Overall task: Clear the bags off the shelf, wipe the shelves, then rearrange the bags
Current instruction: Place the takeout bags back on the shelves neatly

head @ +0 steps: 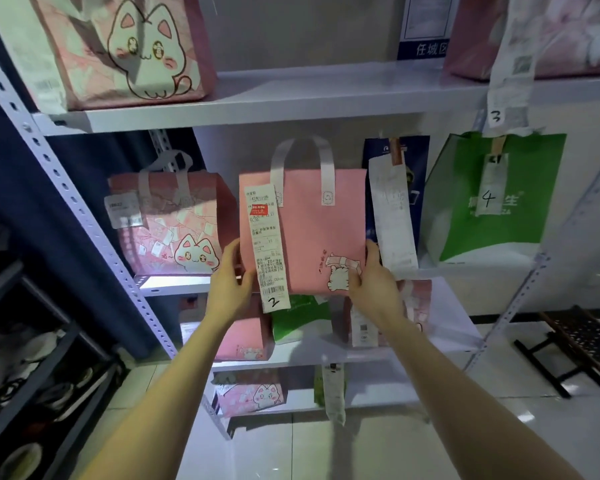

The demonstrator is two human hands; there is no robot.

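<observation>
Fabric of the pink cloth tote bag (305,233) looks light and floppy, so my left hand (230,284) and right hand (374,284) clasp its lower sides before the white metal shelf (174,284).

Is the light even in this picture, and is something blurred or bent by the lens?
Head view: the light is uneven, bright on the pink bag and its receipt, whose print is fairly sharp, and dark on the shoe rack at the left. Head view: the wide lens leans the left shelf upright outward. Head view: the floor tiles show faint glare at lower right.
</observation>
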